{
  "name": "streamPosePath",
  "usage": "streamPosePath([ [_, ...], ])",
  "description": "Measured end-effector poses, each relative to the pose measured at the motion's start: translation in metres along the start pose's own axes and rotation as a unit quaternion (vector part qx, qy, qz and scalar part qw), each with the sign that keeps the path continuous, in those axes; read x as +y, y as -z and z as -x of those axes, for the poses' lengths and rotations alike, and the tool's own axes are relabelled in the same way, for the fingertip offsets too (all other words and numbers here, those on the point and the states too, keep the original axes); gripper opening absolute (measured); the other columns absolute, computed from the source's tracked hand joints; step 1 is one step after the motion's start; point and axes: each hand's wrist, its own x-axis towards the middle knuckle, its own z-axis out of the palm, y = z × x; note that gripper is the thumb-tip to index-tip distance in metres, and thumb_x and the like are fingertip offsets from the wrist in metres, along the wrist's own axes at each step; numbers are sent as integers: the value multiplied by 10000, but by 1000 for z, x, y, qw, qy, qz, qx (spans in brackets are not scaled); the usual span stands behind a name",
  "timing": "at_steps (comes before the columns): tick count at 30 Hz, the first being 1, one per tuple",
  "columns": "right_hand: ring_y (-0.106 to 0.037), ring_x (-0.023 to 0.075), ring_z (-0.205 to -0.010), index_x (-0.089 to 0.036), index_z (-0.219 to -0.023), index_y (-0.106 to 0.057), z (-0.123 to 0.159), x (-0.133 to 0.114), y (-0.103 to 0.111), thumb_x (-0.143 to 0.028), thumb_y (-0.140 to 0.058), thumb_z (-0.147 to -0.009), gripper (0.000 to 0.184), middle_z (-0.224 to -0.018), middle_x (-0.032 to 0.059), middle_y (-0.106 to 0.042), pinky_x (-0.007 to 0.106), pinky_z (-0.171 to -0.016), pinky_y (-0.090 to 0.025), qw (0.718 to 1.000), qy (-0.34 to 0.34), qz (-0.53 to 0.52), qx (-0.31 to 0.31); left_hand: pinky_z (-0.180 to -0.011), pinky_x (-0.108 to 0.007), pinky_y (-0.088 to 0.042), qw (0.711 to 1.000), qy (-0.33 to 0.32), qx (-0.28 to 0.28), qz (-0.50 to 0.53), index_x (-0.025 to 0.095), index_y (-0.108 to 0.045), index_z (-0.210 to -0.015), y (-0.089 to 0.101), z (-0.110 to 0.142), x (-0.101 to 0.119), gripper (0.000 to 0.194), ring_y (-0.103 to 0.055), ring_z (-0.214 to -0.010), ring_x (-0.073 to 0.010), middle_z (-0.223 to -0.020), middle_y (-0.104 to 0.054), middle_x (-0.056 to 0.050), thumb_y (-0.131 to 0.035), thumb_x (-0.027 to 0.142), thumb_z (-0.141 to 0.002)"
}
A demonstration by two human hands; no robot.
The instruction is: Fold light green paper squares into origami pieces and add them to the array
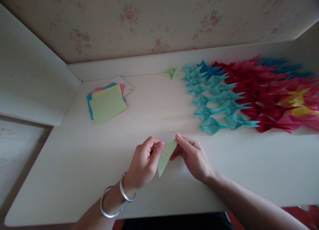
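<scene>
Between my two hands is a folded piece of light green paper (165, 156), triangular in outline with one point hanging downward. My left hand (146, 160) pinches its left edge between thumb and fingers; two silver bangles ring that wrist. At the upper right corner, my right hand (193, 155) grips the same paper, thumb on top. Both hands are raised slightly over the front of the white desk (82, 173). Part of the paper is hidden behind the fingers.
A stack of coloured paper sheets (108, 105), green on top, lies at the left. One light green paper crane (172, 73) stands by the back ledge. Rows of turquoise paper cranes (211, 124), red ones (251, 87) and a yellow one (297, 100) spread across the right.
</scene>
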Motion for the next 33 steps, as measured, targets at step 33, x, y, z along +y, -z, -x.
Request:
streamPosePath([
  [33, -732, 173, -657, -151, -780, -647, 12, -9, -7, -480, -582, -934, 369, -693, 56, -750, 249, -621, -565, 974, 6, 174, -142, -547, -237, -350, 998, -5, 60, -1, 205, -545, -861, -9, 5, -7, 227, -454, -561, -116, -634, -521, 48, -461, 360, -1003],
])
